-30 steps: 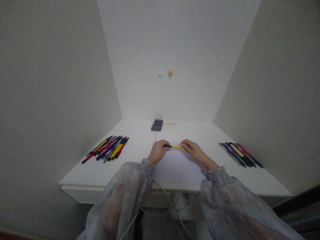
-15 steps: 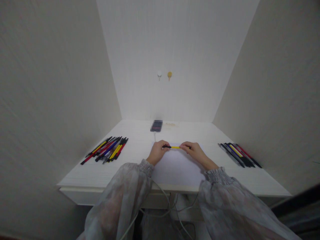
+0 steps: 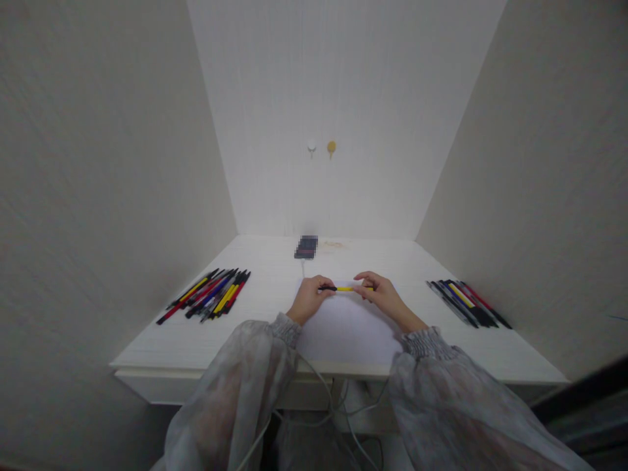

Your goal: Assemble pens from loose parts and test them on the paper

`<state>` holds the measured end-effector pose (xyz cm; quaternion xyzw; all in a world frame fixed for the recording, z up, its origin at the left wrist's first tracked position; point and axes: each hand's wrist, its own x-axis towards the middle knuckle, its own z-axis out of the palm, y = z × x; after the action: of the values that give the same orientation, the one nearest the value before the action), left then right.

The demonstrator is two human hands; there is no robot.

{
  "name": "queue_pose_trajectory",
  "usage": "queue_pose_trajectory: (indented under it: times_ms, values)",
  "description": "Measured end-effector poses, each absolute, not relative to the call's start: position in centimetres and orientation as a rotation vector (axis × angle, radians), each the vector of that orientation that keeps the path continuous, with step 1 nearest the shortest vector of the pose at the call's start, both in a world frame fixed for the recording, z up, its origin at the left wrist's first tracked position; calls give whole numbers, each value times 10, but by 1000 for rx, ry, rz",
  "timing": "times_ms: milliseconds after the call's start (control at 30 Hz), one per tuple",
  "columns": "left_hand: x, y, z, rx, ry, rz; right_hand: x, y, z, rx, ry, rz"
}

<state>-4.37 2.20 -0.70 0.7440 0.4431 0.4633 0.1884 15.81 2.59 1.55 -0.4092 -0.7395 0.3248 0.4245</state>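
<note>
Left hand (image 3: 310, 296) is pinching the pen (image 3: 345, 288) by its black end. Pen is spanning both hands above the paper (image 3: 349, 330). Right hand (image 3: 381, 297) is touching the yellow end, forefinger standing apart; can't tell if it's gripping.

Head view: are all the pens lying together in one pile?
No: the left hand holds a yellow-and-black pen apart from the left pile and the right pile.
</note>
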Motion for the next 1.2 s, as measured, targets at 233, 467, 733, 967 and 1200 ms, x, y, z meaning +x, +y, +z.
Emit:
queue_pose_trajectory:
  times_ms: [233,467,733,967,1200]
  values:
    - [-44,21,-5,2097,1258,1315,157,23,18,-1043,-1812,920]
    - [-44,23,-8,2058,1262,1368,154,22,17,-946,-1772,955]
    - [-43,20,-3,2079,1265,1340,157,22,16,-1081,-1824,961]
    - [-43,20,-2,2067,1278,1343,157,23,14,-947,-1871,864]
    - [-42,19,0,2088,1279,1318,157,24,14,-1076,-1861,846]
